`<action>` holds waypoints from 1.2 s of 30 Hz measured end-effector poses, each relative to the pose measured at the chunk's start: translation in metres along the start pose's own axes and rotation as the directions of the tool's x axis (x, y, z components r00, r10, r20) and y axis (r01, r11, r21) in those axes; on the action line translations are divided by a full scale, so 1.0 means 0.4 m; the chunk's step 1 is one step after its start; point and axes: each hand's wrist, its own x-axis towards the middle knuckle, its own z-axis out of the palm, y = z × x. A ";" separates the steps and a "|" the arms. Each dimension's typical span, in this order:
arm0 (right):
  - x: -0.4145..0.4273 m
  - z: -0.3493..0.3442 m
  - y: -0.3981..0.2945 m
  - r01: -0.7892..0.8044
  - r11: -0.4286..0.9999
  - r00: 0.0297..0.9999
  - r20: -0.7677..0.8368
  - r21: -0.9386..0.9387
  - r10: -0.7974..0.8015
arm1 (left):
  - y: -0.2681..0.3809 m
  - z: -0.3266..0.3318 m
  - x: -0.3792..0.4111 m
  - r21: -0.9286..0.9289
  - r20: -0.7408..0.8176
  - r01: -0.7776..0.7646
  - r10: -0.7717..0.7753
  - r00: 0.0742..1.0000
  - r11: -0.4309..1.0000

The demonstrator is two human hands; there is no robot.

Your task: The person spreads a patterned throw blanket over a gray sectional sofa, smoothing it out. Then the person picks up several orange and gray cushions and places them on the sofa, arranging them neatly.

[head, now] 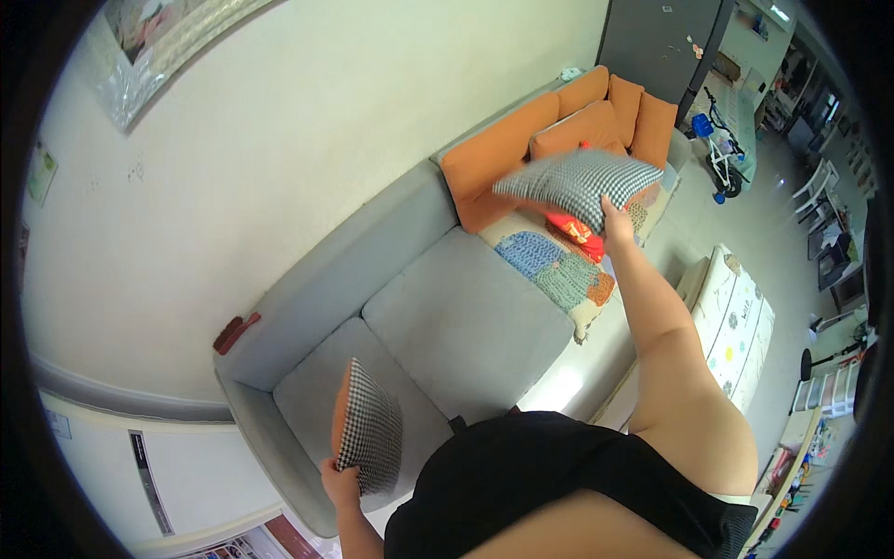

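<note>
My right hand (616,227) grips a corner of a black-and-white houndstooth cushion (583,183), held up over the orange-cushioned end of a grey sofa (468,286). At the sofa's other end, my left hand (341,483) holds a second houndstooth cushion (374,426) by a lower corner. This one stands on edge, and an orange side shows on it. Both cushions look slightly blurred. Beneath the raised cushion, a red cloth item (576,234) with yellow print is partly hidden on a multicoloured woven throw (552,269).
Several orange cushions (499,136) lean along the sofa back. A red-handled brush (236,334) rests on the far sofa arm corner. A white patterned coffee table (737,328) stands at the right, beyond it a child's bicycle (723,150). A framed picture (160,42) hangs on the wall.
</note>
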 end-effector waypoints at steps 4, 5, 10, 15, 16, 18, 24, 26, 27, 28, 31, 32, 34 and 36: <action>0.171 -0.044 0.062 -0.317 0.938 0.922 0.185 -0.142 0.340 | 0.097 0.069 -0.022 -0.280 0.010 -0.042 0.047 0.999 0.959; 0.160 -0.038 0.091 -0.340 0.903 0.915 0.129 -0.263 0.382 | 0.131 0.081 -0.032 -0.331 0.008 -0.070 0.077 0.997 0.941; -0.012 -0.040 0.198 0.075 0.785 0.773 0.533 -0.614 0.343 | 0.252 0.117 -0.072 -0.460 0.076 -0.078 0.127 0.989 0.884; -0.269 -0.087 0.177 0.425 0.752 0.444 0.840 -0.504 0.312 | 0.465 0.162 -0.142 -0.152 0.285 -0.322 0.353 0.891 0.935; -0.306 -0.091 0.171 0.500 0.751 0.394 0.885 -0.431 0.246 | 0.506 0.167 -0.158 -0.074 0.335 -0.385 0.387 0.859 0.920; -0.343 -0.089 0.167 0.486 0.849 0.251 0.964 -0.205 0.088 | 0.571 0.175 -0.181 0.004 0.434 -0.518 0.465 0.772 0.855; -0.390 -0.121 0.138 0.023 0.987 0.423 0.896 -0.161 0.137 | 0.567 0.209 -0.130 -0.258 0.339 -0.550 0.607 0.719 0.795; -0.358 -0.133 0.165 0.036 0.966 0.584 0.790 -0.255 0.187 | 0.583 0.199 -0.128 -0.281 0.219 -0.687 0.742 0.634 0.670; -0.341 -0.133 0.158 0.040 0.954 0.655 0.728 -0.298 0.200 | 0.575 0.197 -0.125 -0.225 0.191 -0.716 0.751 0.632 0.660; -0.325 -0.134 0.146 0.023 0.966 0.734 0.660 -0.259 0.159 | 0.560 0.196 -0.121 -0.169 0.162 -0.741 0.760 0.630 0.650; -0.229 -0.122 0.099 -0.058 0.998 0.863 0.503 0.026 0.037 | 0.461 0.184 -0.101 -0.096 0.179 -0.737 0.740 0.648 0.669; -0.213 -0.097 0.026 0.016 0.999 0.907 0.421 0.036 -0.030 | 0.413 0.167 -0.101 -0.081 0.199 -0.721 0.720 0.665 0.689; -0.125 -0.062 -0.071 0.063 0.975 0.962 0.245 0.214 -0.116 | 0.347 0.145 -0.123 -0.090 0.217 -0.534 0.540 0.813 0.841; 0.058 -0.032 -0.109 -0.003 0.933 0.989 0.139 0.359 -0.051 | 0.281 0.130 -0.145 -0.142 0.223 -0.342 0.367 0.903 0.929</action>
